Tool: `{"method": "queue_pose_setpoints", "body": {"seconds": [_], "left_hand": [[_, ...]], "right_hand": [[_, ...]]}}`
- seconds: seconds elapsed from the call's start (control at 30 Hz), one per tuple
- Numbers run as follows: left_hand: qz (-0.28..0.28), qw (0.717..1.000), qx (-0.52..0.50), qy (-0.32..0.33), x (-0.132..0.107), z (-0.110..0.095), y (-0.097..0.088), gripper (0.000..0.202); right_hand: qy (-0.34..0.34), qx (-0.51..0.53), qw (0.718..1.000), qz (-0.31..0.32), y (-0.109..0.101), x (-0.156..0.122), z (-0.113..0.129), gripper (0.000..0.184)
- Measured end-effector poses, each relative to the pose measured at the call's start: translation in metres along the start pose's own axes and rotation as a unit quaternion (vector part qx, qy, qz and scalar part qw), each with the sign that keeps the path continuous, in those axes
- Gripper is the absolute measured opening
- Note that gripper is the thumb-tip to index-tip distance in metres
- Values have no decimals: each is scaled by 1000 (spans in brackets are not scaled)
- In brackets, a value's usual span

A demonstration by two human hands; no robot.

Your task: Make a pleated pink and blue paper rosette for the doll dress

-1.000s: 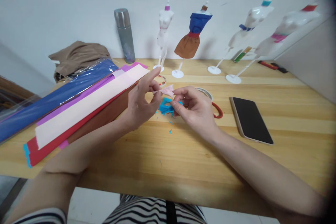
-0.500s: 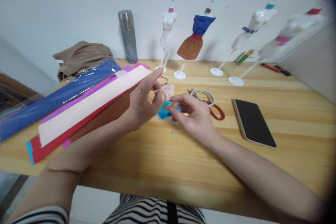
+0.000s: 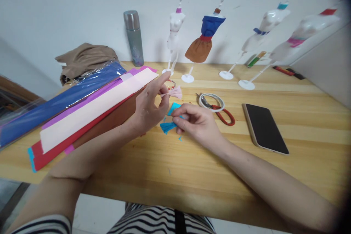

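Note:
My left hand pinches a small fan of gathered pale pink crepe paper between thumb and finger, its index finger raised. Just to the right and lower, my right hand has its thumb and fingers pressed together on a pleated blue crepe paper piece. The blue pleats spread out leftward from the fingertips. A flat blue paper scrap lies on the table behind those fingers, partly hidden by them. Tiny blue snippets are scattered below.
Crepe paper strips lie stacked at left beside a wrapped blue roll. Red-handled scissors and a white tape roll rest right of my hands, near a phone. Dress-form stands and a flask line the wall.
My right hand has moved slightly left and down, away from the pink paper, with the blue pleated piece in its fingers. The pink fan has turned and looks narrower. My left hand stays put.

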State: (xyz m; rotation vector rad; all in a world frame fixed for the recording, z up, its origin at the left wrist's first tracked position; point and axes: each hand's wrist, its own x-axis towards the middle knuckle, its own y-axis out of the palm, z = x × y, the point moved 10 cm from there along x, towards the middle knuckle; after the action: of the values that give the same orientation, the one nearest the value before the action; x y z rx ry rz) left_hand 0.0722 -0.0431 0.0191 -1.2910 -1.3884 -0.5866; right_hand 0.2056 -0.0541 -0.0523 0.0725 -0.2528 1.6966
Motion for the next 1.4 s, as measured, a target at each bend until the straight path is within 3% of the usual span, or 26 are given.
{"method": "queue_pose_setpoints", "body": {"seconds": [0.17, 0.4, 0.5, 0.6, 0.7, 0.93, 1.17, 1.4], "left_hand": [[0, 999, -34, -30, -1, 7, 2, 56], [8, 988, -103, -115, -1, 20, 6, 50], [25, 958, -180, -222, -5, 34, 13, 49], [52, 908, -234, -344, -15, 45, 23, 51], [62, 869, -259, -417, -24, 47, 27, 49], [65, 861, -269, -426, -26, 42, 27, 42], [64, 821, -322, -467, -34, 47, 37, 40], [61, 842, -284, -455, -30, 51, 33, 36]], "right_hand": [[42, 150, 988, -23, -12, 8, -6, 33], [63, 208, 975, -35, -20, 12, -8, 33], [77, 206, 974, -58, -24, 11, -13, 33], [64, 212, 973, -67, -24, 11, -11, 32], [46, 216, 974, -57, -22, 11, -9, 30], [57, 147, 986, -46, -21, 10, -9, 32], [24, 87, 994, -55, -22, 9, 3, 30], [-3, 56, 997, -48, -21, 10, 4, 30]]}}
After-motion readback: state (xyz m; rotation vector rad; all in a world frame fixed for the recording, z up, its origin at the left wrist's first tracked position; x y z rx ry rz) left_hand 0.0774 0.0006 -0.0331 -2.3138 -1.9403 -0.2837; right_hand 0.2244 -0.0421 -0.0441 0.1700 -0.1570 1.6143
